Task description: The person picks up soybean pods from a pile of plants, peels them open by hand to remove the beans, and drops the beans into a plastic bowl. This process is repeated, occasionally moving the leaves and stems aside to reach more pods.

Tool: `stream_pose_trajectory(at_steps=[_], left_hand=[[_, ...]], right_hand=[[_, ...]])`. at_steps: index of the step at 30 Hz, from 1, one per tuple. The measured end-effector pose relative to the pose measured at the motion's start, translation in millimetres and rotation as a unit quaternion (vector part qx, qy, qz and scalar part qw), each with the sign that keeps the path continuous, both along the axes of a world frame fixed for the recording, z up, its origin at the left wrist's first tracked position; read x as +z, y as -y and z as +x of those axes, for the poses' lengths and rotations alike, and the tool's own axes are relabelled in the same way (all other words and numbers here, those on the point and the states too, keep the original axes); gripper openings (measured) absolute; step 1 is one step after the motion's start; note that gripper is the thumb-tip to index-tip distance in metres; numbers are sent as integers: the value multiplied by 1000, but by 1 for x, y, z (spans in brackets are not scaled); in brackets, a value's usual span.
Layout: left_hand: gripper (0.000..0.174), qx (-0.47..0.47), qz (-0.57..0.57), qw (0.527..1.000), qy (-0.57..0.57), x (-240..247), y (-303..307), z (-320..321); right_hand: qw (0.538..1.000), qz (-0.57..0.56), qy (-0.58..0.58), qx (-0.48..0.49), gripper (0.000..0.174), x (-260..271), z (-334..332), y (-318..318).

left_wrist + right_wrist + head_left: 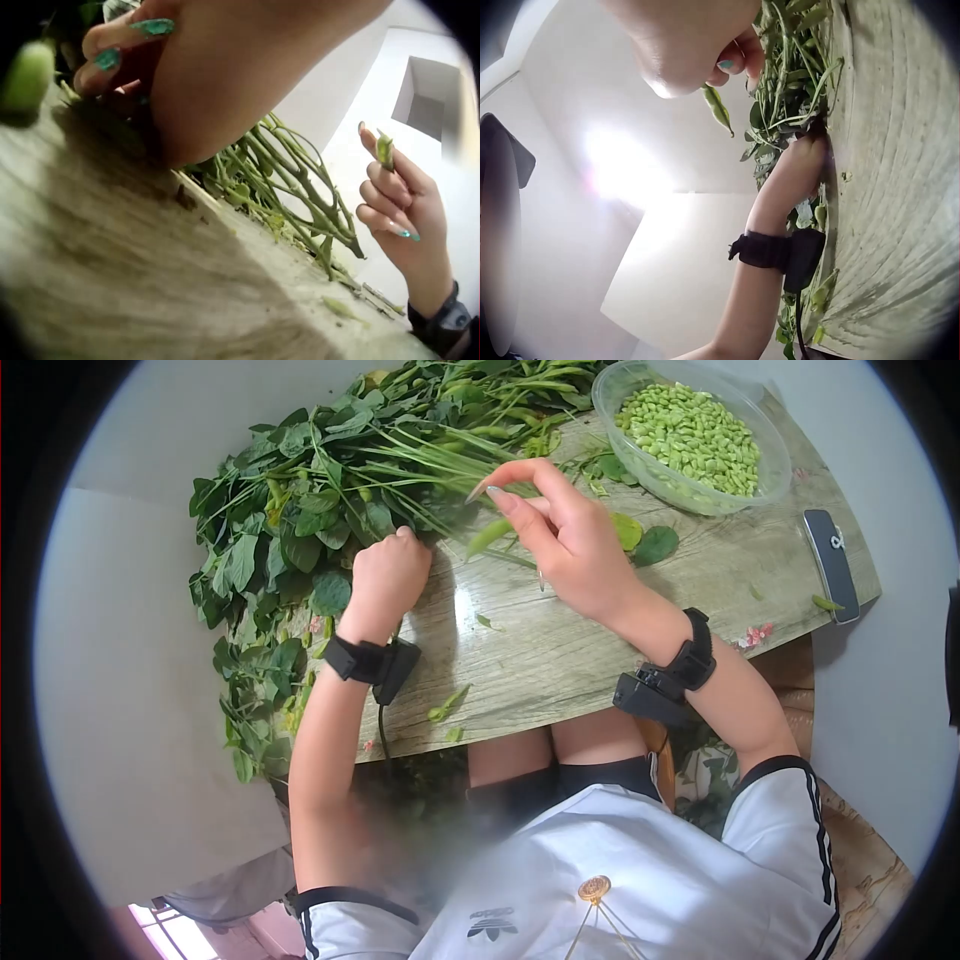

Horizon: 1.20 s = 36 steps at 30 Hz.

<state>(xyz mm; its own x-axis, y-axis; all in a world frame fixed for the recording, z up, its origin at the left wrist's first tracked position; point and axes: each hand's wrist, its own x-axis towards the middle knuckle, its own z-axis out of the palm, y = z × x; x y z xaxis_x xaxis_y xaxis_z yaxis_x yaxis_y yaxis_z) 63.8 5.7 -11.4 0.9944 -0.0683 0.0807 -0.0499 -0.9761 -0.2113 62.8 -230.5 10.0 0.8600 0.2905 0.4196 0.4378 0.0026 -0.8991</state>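
My right hand [585, 545] is raised over the table and holds a green bean pod [489, 538]. In the left wrist view that pod [385, 152] stands up by the index finger; the right wrist view shows the pod [717, 107] hanging below the hand. My left hand [391, 575] rests low on the table at the edge of a heap of leafy bean stalks [300, 510]. Its fingers [105, 60], with teal nails, bend inward close above the tabletop. I cannot tell whether they hold a pod or stem.
A clear plastic bowl [775, 470] of shelled green beans [690, 440] stands at the back right. A dark phone [832, 565] lies at the right edge, with a small pod [827, 603] against it. Loose pods [449, 703] and leaves [655, 545] are scattered on the wood-patterned table [540, 660].
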Motion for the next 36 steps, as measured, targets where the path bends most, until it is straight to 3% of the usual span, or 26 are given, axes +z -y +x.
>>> stream_pose_trajectory(at_steps=[5, 7, 10, 11, 13, 17, 18, 20, 21, 23, 24, 27, 28, 30, 31, 34, 35, 36], left_hand=[[34, -6, -57, 997, -46, 46, -9, -21], [37, 60, -140, 986, -75, 75, -1, -30], [25, 75, -283, 952, -88, 119, 12, -33], [28, 87, -281, 951, -90, 137, 23, -31], [29, 34, -288, 955, -69, 163, 45, -17], [32, -195, -280, 940, -9, 183, 113, 37], [32, -198, -286, 937, -12, 194, 133, 33], [90, -229, -173, 938, -193, 218, 161, 26], [90, -232, -174, 938, -192, 198, 157, 33], [36, -318, -214, 913, 138, 138, 136, 52], [35, -256, -236, 928, 132, 133, 131, 39], [38, -248, -212, 917, 229, 119, 96, 26], [39, -161, -303, 928, 147, 114, 84, 4], [39, -95, -469, 877, -41, 107, 62, -17], [39, -49, -547, 824, -139, 103, 54, -27], [37, -57, -663, 716, -211, 80, 32, -44], [37, -55, -668, 712, -208, 70, 24, -46], [38, -52, -718, 660, -218, 59, 17, -47]], right_hand=[[1000, -7, 21, -3, 21, 1, -1, 1], [1000, -3, 20, -1, 21, 2, -2, 2], [1000, -12, 15, 5, 21, 5, -1, 4], [1000, -23, 6, 6, 22, 6, -1, 5], [999, -28, 14, -6, 22, 6, 1, 3], [998, -60, 15, -5, 25, -2, 3, 4], [997, -76, -12, -5, 25, -2, 5, 4], [997, -76, -30, 3, 27, -1, 7, 6], [996, -68, -47, 16, 28, 0, 8, 7], [998, -57, -22, 0, 27, 1, 7, 7], [999, -44, 1, -15, 25, 0, 6, 5], [999, 38, 14, 3, 25, -4, 8, -7], [996, 80, -32, 28, 28, 2, 4, -2], [993, 91, -33, 64, 33, 4, 4, -10], [990, 103, -38, 91, 38, 6, 3, -15], [992, 53, -26, 114, 44, 9, 0, -33], [992, 37, -6, 119, 45, 8, 0, -39], [983, 11, -79, 165, 46, 23, -4, -36]])
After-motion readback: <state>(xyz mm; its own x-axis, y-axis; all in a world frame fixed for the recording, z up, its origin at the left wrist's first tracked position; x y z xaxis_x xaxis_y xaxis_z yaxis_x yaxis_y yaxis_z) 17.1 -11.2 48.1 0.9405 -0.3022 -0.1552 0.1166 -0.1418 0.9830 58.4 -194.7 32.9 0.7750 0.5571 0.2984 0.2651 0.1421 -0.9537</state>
